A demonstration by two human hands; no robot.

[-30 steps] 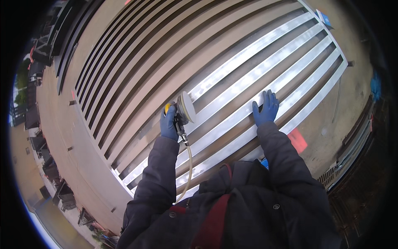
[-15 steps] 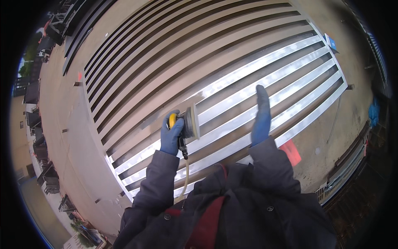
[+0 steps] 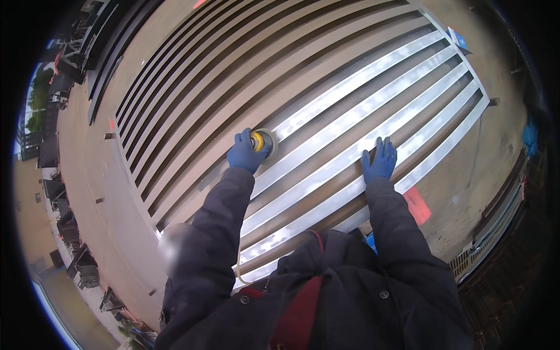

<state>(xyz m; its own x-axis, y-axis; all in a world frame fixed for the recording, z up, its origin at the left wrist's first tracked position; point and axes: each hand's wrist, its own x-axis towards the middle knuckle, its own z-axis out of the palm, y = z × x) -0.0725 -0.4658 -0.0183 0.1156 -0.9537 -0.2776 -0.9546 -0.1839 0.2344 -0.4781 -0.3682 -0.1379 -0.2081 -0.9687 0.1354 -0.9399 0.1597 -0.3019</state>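
My left hand [image 3: 245, 154], in a blue glove, grips a round sander [image 3: 270, 140] with a yellow part on top. Its pad lies on a slat of a large slatted metal panel [image 3: 356, 88], where bright bare metal meets a duller tan finish. From under my left sleeve a pale hose [image 3: 238, 269] shows; its join to the sander is hidden. My right hand [image 3: 380, 165], gloved in blue too, rests with fingers spread on a shiny slat nearer to me and holds nothing.
A red-orange flat piece [image 3: 417, 205] lies right of the panel. Beyond the far right corner is a blue and white box [image 3: 457, 39]. Dark metal lengths [image 3: 114, 58] are stacked at the far left. A blue crumpled item [image 3: 529, 139] lies at the right edge.
My left hand has brought the sander from a raised, tilted pose down flat onto a slat, farther from me. The right hand has come down from the air onto the panel, fingers spreading.
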